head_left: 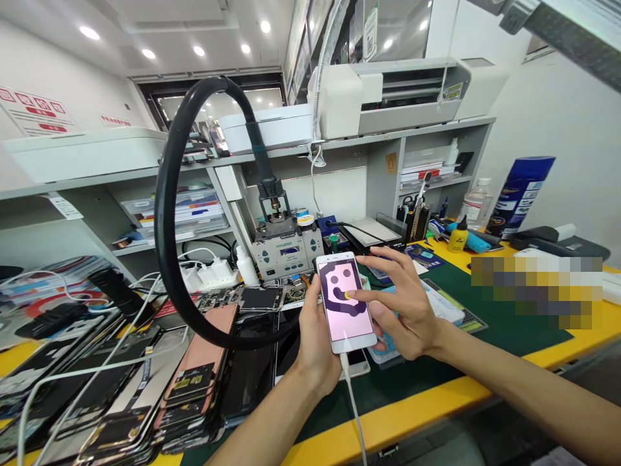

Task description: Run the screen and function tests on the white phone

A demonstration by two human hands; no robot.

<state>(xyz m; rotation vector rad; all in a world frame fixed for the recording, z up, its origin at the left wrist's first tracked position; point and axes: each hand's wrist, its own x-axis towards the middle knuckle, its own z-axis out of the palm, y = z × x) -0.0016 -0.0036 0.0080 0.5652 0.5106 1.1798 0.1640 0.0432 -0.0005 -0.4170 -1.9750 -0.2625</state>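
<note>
left hand [313, 343] grips the white phone [345, 309]; right hand [403, 305], loosely spread, touches the screen [342, 323]; tugging the cable [352, 396] could pull it loose.

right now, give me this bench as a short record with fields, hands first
left hand: holds the white phone, screen facing the camera
right hand: fingers spread, index extended to the screen
display: pink and dark purple, face-like pattern
white cable: runs to the phone's bottom end
left side: stacked phone parts
behind: grey control unit, thick black hose
</note>
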